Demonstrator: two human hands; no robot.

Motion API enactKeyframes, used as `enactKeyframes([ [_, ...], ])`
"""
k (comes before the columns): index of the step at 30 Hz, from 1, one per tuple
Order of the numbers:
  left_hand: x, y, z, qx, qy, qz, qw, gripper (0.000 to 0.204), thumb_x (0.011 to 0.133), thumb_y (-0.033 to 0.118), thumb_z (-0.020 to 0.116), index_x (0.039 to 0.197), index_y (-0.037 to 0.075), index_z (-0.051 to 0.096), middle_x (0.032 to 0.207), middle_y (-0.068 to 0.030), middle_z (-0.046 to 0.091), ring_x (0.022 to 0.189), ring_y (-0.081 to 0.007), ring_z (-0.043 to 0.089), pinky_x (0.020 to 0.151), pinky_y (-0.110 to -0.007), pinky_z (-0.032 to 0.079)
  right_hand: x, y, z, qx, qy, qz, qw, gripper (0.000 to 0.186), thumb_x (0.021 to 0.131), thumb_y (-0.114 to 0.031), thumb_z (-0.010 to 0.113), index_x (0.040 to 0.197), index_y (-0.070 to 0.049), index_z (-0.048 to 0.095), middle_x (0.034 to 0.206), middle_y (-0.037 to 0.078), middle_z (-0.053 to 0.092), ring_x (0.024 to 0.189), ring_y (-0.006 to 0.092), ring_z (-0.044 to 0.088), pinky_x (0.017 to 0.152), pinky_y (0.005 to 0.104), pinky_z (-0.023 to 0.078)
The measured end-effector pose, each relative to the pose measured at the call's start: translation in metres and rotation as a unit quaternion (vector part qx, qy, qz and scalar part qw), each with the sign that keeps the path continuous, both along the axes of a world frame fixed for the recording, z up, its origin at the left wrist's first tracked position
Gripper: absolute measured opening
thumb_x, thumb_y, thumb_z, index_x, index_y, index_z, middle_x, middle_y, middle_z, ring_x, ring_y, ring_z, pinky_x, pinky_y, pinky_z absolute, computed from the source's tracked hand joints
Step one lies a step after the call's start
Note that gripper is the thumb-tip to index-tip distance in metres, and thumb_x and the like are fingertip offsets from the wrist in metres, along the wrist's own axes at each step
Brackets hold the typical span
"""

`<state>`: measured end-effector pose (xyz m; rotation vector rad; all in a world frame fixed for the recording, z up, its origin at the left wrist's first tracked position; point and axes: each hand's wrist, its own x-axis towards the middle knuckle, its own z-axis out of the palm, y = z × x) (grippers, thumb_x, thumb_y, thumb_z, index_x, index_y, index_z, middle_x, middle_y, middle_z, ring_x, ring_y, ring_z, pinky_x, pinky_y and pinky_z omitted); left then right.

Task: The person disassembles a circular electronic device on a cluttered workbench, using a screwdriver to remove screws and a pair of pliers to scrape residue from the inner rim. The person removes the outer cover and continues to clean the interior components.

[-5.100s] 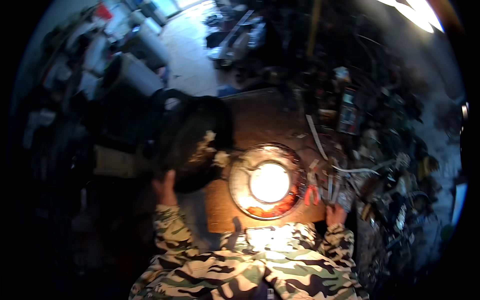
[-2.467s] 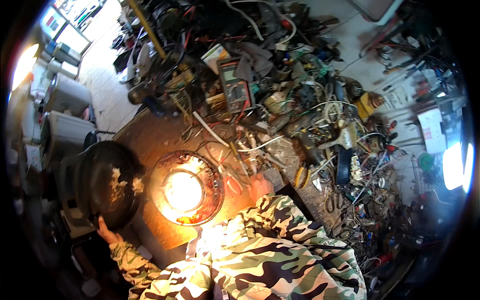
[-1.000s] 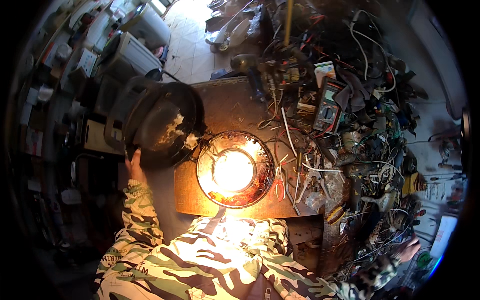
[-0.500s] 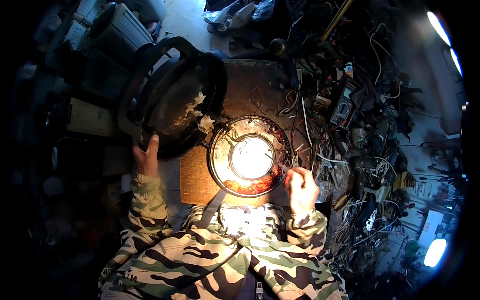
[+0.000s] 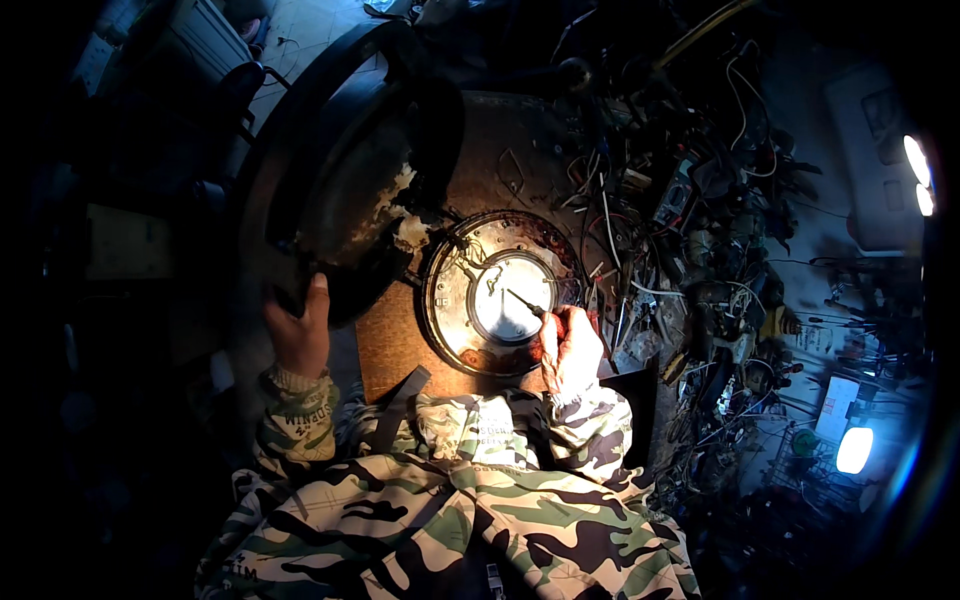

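Observation:
My left hand (image 5: 300, 332) grips the near rim of a large dark round shell (image 5: 345, 205), which stands tilted up at the left; pale flaking patches show inside it. Beside the shell lies a round metal appliance base (image 5: 448, 330), its ring stained reddish brown, with thin wires over it. A bright white disc (image 5: 492, 318) fills its centre. My right hand (image 5: 576, 350) is closed around a slim pointed tool (image 5: 528, 302) with a dark shaft, its tip over the disc. Whether the tip touches the disc I cannot tell, and most of its handle is hidden by my fingers.
Under the base is a worn brown wooden board (image 5: 385, 345). A heap of cables, tools and parts (image 5: 700, 300) crowds the right side, with a multimeter (image 5: 675, 190) among it. A bent wire (image 5: 511, 172) lies behind the base.
My right hand has moved left and slightly farther away, bringing the tool farther over the disc. The shell looks larger and closer. Light on the base is dimmer.

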<state>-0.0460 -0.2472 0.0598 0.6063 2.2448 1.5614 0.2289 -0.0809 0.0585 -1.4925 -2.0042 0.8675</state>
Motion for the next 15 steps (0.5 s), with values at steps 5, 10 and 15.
enactKeyframes([
  [5, -0.002, -0.002, -0.002, 0.011, 0.087, -0.001, 0.996, 0.037, 0.092, 0.015, 0.066, 0.119, -0.006, 0.052, 0.112, -0.015, 0.058, 0.101, -0.0237, 0.058, 0.086, -0.036, 0.046, -0.005, 0.003, 0.004, -0.014, -0.014, 0.006, 1.0, 0.016, 0.088, -0.014, 0.07, 0.095, -0.001, 0.063, 0.074, 0.014, 0.064, 0.064, 0.0252, 0.061, 0.064, 0.0333, 0.051],
  [10, 0.007, 0.006, 0.005, 0.083, 0.052, 0.059, 0.993, 0.023, 0.09, 0.012, 0.066, 0.105, -0.004, 0.06, 0.095, -0.0108, 0.065, 0.086, -0.0212, 0.062, 0.078, -0.034, 0.047, -0.005, 0.002, 0.004, -0.015, -0.018, 0.025, 0.999, 0.015, 0.089, -0.013, 0.069, 0.094, 0.0, 0.063, 0.074, 0.014, 0.064, 0.064, 0.0226, 0.061, 0.063, 0.0319, 0.051],
  [15, 0.001, 0.0, 0.004, 0.015, 0.153, 0.007, 0.988, 0.02, 0.09, 0.012, 0.067, 0.1, -0.004, 0.062, 0.091, -0.0108, 0.066, 0.084, -0.0208, 0.063, 0.076, -0.034, 0.047, -0.004, 0.006, 0.004, 0.09, -0.051, 0.114, 0.988, 0.013, 0.089, -0.011, 0.068, 0.093, 0.0, 0.062, 0.072, 0.013, 0.063, 0.061, 0.0247, 0.062, 0.061, 0.0332, 0.051],
])
